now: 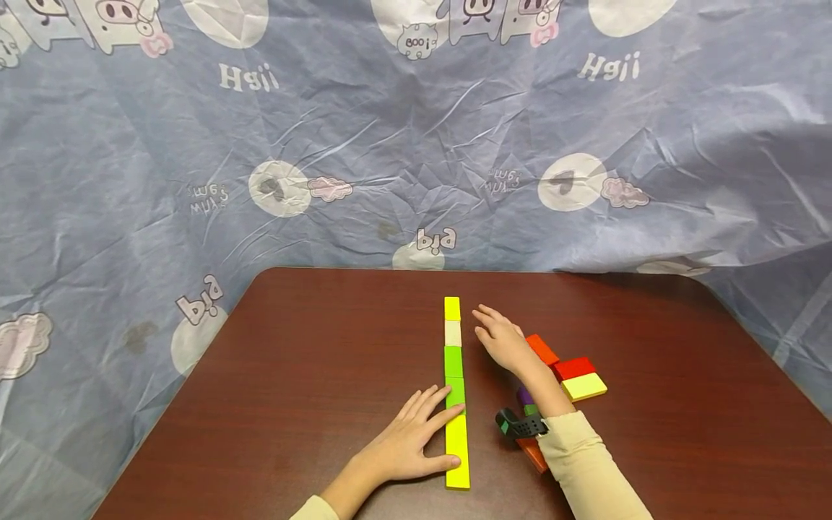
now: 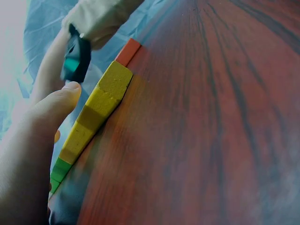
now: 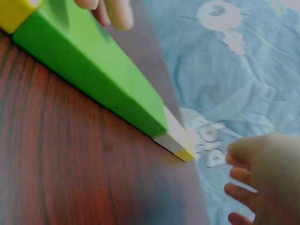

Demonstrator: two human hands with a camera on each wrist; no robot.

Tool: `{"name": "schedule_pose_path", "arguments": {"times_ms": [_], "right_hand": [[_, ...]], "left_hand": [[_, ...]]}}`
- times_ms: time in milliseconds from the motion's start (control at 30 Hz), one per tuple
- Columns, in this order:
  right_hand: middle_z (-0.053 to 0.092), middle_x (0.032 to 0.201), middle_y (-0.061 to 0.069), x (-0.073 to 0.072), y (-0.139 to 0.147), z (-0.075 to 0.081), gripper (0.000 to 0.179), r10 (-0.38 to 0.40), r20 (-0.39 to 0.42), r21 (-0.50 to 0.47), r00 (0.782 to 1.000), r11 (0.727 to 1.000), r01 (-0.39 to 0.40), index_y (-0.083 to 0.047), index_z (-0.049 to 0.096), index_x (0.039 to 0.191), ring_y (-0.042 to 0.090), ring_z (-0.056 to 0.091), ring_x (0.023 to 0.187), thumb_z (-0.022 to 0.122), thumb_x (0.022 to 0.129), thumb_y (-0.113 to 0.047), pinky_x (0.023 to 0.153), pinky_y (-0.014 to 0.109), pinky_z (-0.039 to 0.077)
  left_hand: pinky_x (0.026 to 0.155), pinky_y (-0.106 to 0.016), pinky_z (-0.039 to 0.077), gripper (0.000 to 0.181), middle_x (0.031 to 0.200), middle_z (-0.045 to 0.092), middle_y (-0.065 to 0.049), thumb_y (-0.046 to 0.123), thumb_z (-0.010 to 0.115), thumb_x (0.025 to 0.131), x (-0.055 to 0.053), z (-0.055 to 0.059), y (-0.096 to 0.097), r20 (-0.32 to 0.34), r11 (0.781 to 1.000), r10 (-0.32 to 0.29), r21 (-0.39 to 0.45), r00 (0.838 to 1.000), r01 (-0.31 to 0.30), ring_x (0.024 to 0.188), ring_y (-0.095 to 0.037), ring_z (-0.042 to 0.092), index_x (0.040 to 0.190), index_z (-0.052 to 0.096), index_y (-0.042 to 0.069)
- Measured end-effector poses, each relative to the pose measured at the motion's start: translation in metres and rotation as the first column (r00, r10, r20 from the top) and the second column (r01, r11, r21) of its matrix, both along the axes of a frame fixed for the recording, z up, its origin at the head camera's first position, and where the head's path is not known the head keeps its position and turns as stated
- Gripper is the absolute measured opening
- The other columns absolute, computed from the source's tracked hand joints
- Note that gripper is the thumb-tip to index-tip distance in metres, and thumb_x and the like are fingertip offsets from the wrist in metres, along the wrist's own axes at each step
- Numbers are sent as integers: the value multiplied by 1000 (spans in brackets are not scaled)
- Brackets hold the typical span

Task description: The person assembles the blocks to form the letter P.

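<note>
Head view: block row partly under left hand

I count one left hand and one right hand. Five blocks form the row: two yellow blocks, one cream block, two green blocks. Beside it I see at least six: two orange blocks, one red block, one pale-yellow block, one purple block, one loose green block.

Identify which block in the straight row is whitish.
The whitish block is second from the far end, between the far yellow block and a green block; all others in line are yellow or green.
</note>
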State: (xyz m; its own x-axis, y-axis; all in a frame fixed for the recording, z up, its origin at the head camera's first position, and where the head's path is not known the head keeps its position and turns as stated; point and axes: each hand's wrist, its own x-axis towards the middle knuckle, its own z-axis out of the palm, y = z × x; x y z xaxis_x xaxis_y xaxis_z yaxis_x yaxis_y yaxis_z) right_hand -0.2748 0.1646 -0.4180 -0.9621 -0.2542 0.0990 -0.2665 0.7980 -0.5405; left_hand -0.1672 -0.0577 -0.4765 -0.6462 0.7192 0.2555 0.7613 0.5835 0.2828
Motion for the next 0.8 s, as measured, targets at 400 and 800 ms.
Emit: {"name": "schedule_pose_path", "arguments": {"times_ms": [400, 800], "right_hand": [[41, 120, 28, 45, 29, -2, 47, -332, -15, 178, 943, 927, 329, 6, 47, 127, 43, 39, 106, 50, 91, -25, 85, 53, 33], [43, 129, 19, 44, 12, -13, 40, -125, -20, 201, 992, 971, 126, 0, 47, 130, 38, 41, 120, 45, 94, -16, 98, 59, 30]], "left_hand": [[112, -45, 21, 69, 152, 19, -7, 65, 33, 87, 2, -1, -1, 9, 999, 14, -40, 1000, -14, 137, -27, 26, 144, 25, 28], [112, -44, 20, 68, 151, 20, -6, 66, 31, 87, 2, 1, 0, 23, 999, 19, -45, 1000, -18, 137, -24, 26, 144, 25, 29]]}}
